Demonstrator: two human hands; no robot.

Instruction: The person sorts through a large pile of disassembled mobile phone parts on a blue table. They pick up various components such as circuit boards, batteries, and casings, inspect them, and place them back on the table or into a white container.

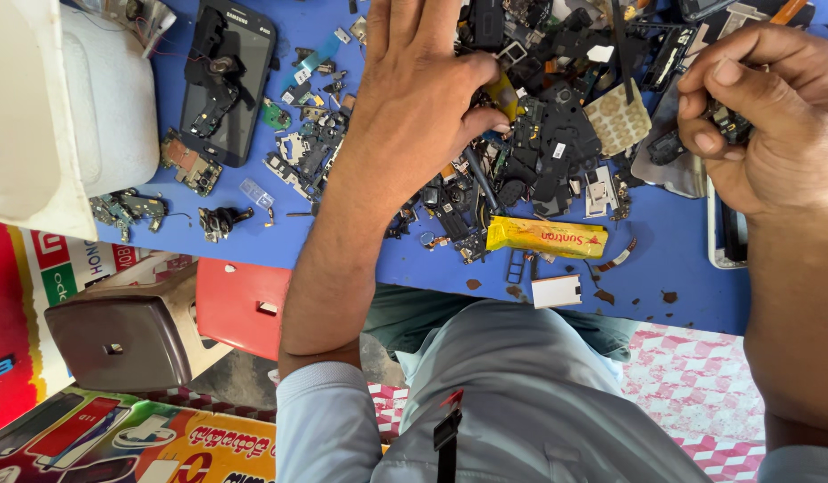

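Note:
My left hand reaches over the blue table into a pile of black phone parts. Its fingers are closed on a screwdriver with a yellow handle, whose dark shaft points back toward me. Up at the right, my right hand pinches a small dark phone part between thumb and fingers, above a silver phone back plate.
A dismantled black phone lies at the upper left beside a white plastic container. Green circuit boards, a yellow packet and a small white card lie scattered. A brown stool and a red stool stand below the table's edge.

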